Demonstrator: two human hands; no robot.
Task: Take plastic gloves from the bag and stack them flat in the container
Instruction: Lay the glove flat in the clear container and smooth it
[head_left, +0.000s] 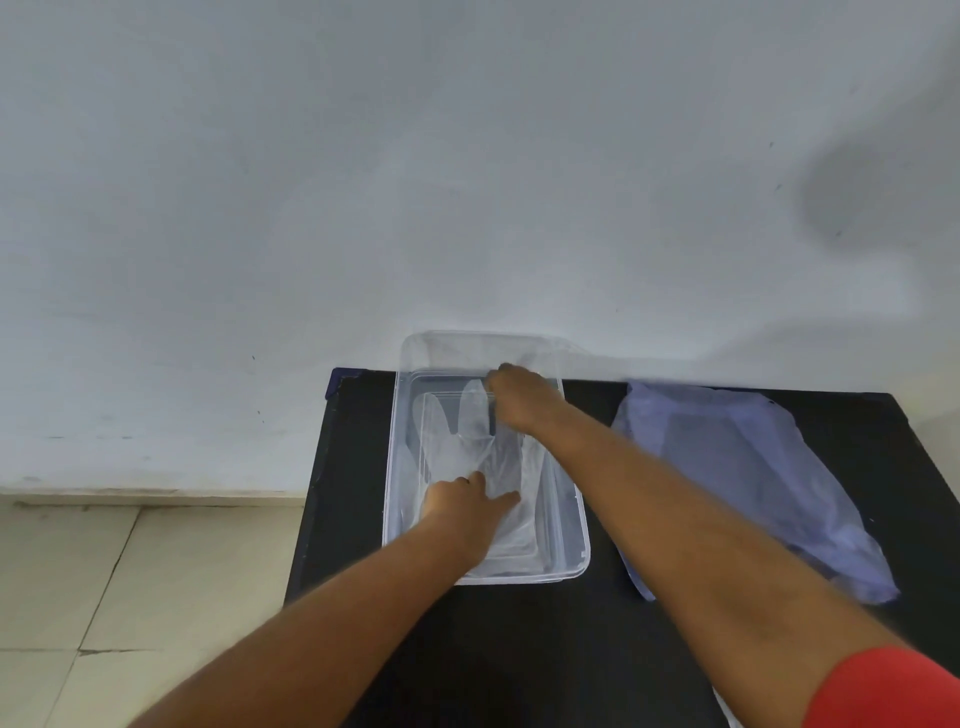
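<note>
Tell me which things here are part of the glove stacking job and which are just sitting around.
Part of the job:
- clear plastic container
- plastic glove lying inside it
- translucent plastic bag, to the right of the container
- left hand and right hand, both pressing on the glove

Just there:
- black table
- white wall
- tiled floor

Plain room: bare white wall (363, 182), tiled floor (130, 571), black table (519, 649).
</note>
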